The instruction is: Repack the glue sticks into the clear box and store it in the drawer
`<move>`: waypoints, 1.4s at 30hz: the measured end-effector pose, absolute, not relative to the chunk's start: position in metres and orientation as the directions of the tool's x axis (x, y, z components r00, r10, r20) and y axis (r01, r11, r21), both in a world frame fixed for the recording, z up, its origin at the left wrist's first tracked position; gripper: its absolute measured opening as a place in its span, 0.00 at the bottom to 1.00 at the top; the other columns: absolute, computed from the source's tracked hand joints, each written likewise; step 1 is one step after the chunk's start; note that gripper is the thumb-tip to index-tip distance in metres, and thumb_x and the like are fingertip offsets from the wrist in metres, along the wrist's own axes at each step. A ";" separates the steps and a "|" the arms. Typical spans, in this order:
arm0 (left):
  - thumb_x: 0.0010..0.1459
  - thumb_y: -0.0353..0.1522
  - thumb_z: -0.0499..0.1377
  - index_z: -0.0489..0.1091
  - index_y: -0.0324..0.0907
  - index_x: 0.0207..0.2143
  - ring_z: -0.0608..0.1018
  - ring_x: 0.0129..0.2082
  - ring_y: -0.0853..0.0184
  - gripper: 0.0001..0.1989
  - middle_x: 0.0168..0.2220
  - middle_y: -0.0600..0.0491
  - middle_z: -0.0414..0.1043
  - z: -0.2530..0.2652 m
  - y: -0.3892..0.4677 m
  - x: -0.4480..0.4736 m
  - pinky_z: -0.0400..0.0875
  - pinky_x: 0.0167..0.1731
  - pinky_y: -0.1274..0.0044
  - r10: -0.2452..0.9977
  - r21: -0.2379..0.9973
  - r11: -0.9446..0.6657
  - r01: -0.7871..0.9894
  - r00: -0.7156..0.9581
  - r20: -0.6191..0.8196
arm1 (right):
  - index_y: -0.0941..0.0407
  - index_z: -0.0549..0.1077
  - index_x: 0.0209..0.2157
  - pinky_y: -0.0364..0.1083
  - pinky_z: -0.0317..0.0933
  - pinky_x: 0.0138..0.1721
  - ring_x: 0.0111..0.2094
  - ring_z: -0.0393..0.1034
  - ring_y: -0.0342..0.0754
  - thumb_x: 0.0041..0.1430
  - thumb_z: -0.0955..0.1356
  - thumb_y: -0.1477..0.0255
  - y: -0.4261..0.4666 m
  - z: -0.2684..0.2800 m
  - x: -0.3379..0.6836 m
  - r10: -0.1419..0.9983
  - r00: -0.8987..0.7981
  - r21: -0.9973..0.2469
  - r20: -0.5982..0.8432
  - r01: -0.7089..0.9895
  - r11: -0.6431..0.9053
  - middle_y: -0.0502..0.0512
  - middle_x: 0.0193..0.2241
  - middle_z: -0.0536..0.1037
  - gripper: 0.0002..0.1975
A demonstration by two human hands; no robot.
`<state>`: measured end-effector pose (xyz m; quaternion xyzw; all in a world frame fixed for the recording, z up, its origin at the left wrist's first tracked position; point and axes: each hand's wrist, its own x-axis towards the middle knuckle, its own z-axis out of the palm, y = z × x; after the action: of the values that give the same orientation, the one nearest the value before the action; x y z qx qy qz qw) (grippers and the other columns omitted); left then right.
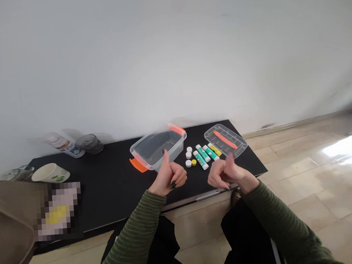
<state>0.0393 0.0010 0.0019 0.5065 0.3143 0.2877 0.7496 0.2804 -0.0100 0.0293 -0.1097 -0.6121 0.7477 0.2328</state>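
Note:
My left hand (170, 175) is closed in a fist with its thumb up, over the black tabletop's front part. Beside it, my right hand (227, 174) is likewise curled, thumb raised. Nothing shows in either. Behind my left hand is a clear plastic box (171, 154) with orange clips, its top uncovered. Its clear lid (241, 144), with an orange handle, lies at the right. Between them lie green-and-white glue sticks (200, 160) and a yellow glue stick (214, 149), side by side. Several white caps (188, 155) and one yellow cap (194, 162) are left of the sticks.
On the left of the black table (114, 192) are a paper cup (50, 173), a dark glass (89, 144), a tilted-looking white bottle (62, 144) and another glass (14, 174). A brown form (10, 228) fills the left edge, beside a pixelated patch. A wall stands behind.

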 end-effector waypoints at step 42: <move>0.56 0.29 0.60 0.72 0.42 0.40 0.75 0.49 0.60 0.08 0.45 0.48 0.72 -0.045 0.059 0.084 0.69 0.52 0.68 0.973 0.689 -0.213 0.693 0.218 0.082 | 0.59 0.79 0.43 0.46 0.62 0.43 0.48 0.71 0.53 0.64 0.65 0.69 0.073 -0.064 0.331 0.986 0.104 -0.253 -0.132 0.958 -0.135 0.64 0.50 0.75 0.13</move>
<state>0.0839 0.0586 -0.0447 0.7334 0.5678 0.2621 0.2666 0.3307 0.0725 -0.0635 -0.7411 -0.6557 0.1347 0.0514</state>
